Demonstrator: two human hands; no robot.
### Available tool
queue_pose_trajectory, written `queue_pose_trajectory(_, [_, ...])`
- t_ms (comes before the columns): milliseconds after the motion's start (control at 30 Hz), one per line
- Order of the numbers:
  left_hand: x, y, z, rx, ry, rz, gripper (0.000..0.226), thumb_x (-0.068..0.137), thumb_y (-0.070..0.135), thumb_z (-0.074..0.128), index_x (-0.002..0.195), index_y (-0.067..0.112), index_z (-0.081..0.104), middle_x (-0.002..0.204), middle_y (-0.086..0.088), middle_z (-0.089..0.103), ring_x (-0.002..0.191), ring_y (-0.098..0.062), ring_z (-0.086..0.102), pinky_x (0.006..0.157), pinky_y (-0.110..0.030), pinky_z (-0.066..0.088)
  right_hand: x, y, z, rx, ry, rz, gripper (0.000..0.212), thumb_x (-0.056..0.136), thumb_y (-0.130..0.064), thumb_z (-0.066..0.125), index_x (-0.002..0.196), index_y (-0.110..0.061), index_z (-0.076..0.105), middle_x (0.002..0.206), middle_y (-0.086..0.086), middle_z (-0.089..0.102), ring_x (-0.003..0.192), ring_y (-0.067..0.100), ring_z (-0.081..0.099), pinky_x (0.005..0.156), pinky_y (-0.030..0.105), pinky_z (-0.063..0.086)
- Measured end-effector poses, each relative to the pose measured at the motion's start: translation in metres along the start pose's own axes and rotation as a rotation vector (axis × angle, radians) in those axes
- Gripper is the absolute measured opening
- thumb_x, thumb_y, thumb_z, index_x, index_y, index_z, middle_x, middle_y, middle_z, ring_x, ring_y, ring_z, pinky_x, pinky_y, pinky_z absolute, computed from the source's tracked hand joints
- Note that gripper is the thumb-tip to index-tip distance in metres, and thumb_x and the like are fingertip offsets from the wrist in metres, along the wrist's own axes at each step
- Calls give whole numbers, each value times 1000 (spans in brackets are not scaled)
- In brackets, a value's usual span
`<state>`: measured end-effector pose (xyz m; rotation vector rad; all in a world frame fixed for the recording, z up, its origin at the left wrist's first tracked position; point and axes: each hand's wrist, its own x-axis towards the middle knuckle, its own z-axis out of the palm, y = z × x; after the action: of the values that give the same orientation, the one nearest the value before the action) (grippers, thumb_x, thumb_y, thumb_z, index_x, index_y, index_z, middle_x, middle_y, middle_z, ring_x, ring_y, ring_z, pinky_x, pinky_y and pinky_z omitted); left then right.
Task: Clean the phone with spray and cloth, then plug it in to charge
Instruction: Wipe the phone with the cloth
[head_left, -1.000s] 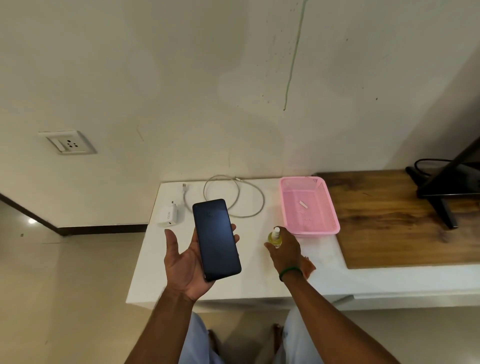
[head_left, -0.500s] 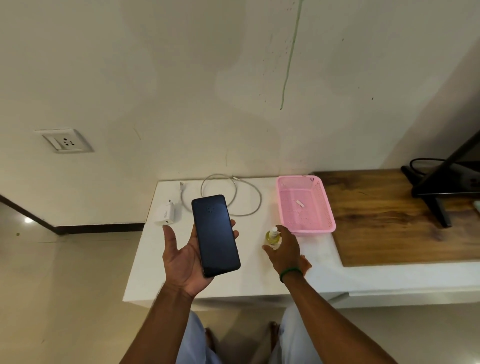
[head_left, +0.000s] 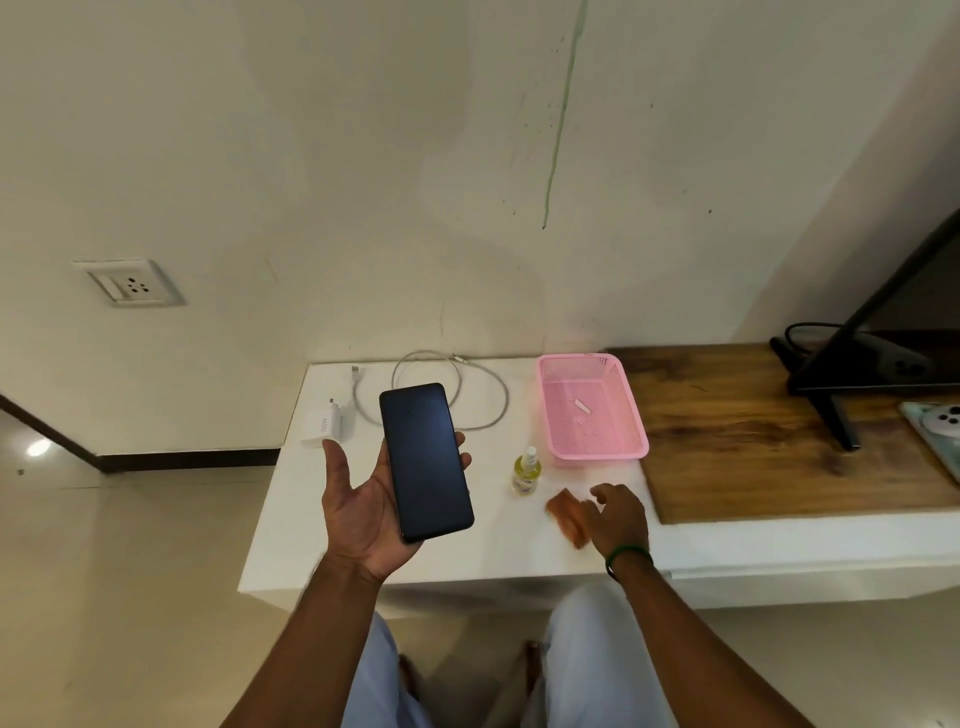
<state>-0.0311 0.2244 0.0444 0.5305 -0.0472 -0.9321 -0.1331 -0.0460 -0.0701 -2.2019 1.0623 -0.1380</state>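
Left grip (head_left: 371, 512) cradles phone (head_left: 426, 462), fingers (head_left: 465, 460) curled round its edge; likely slick, rigid. Right grip (head_left: 618, 514) at limp cloth (head_left: 563, 512) beside bottle (head_left: 526, 472), closure unclear.

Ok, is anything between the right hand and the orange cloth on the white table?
Nothing visible. The right hand is at the right end of the orange cloth on the white table; blur hides whether they touch. The small yellow spray bottle stands apart, beyond the cloth's left end.

White charger (head_left: 324, 427) — grey sideways logo, approx. "VOOC", spray bottle (head_left: 526, 475) label too small to read.
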Motion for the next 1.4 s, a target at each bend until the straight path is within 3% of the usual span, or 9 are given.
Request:
queue_pose_trajectory(233, [-5, 0, 6, 11, 2, -9, 98, 70, 83, 50, 148, 28, 32, 154, -14, 33, 140, -39, 31, 113, -54, 23, -2, -16, 3, -279, -59, -30, 41, 88, -50, 49, 96, -15, 68, 102, 6, 65, 101, 25, 56, 84, 35, 45])
queue_pose_trajectory(500, [-10, 2, 7, 2, 24, 2, 101, 67, 84, 52, 149, 28, 30, 155, -14, 29, 138, -39, 34, 110, -54, 28, -8, -28, 6, -294, -65, -5, 40, 82, -54, 52, 76, -16, 64, 83, 4, 67, 86, 24, 59, 73, 33, 48])
queue_pose_trajectory(667, [-11, 3, 11, -2, 18, 7, 101, 68, 84, 51, 149, 27, 31, 154, -15, 32, 136, -39, 37, 110, -54, 28, -14, -33, -2, -44, -30, 32, 48, 74, -47, 64, 42, -13, 58, 53, 4, 60, 66, 23, 60, 62, 34, 51])
queue_pose_trajectory(800, [-13, 3, 14, -29, -15, -2, 102, 68, 84, 52, 149, 27, 30, 150, -15, 39, 133, -39, 42, 109, -54, 30, -28, -43, -19, 176, 79, -25, 53, 72, -33, 76, 27, -25, 49, 40, -12, 51, 48, 6, 55, 60, 25, 44])
queue_pose_trajectory(900, [-14, 1, 17, -37, -39, -14, 101, 70, 84, 49, 150, 27, 29, 149, -16, 39, 133, -39, 41, 110, -53, 27, -35, -50, -32, 356, 87, -16, 42, 70, -18, 78, 37, -27, 54, 44, -14, 57, 48, 10, 57, 54, 21, 44])
queue_pose_trajectory(967, [-15, -1, 19, -42, -66, -23, 100, 70, 84, 49, 150, 27, 27, 149, -16, 39, 133, -39, 40, 110, -53, 27, -41, -56, -41, 537, 77, 36, 24, 69, -11, 79, 51, -20, 64, 49, -1, 65, 48, 23, 64, 49, 29, 54])
queue_pose_trajectory(1100, [-19, -3, 24, -67, -114, -37, 100, 71, 83, 50, 150, 28, 27, 148, -17, 40, 133, -40, 39, 110, -54, 28, -53, -68, -62, 813, 141, -10, 23, 73, 3, 72, 59, -14, 65, 48, -2, 63, 46, 13, 60, 38, 22, 46])
queue_pose_trajectory(1333, [-29, -7, 37, -72, -187, -51, 103, 71, 81, 51, 152, 26, 19, 145, -21, 40, 132, -45, 37, 111, -58, 23, -80, -101, -91, 1139, 70, 16, 8, 85, -4, 65, 90, -10, 62, 85, 12, 66, 77, 26, 63, 69, 36, 54])
queue_pose_trajectory(1400, [-32, -9, 40, -72, -197, -57, 104, 70, 80, 53, 152, 25, 20, 145, -21, 40, 132, -45, 37, 111, -58, 22, -90, -109, -93, 1169, 17, 30, 18, 85, -4, 65, 102, -8, 63, 94, 13, 67, 83, 30, 65, 76, 44, 55])
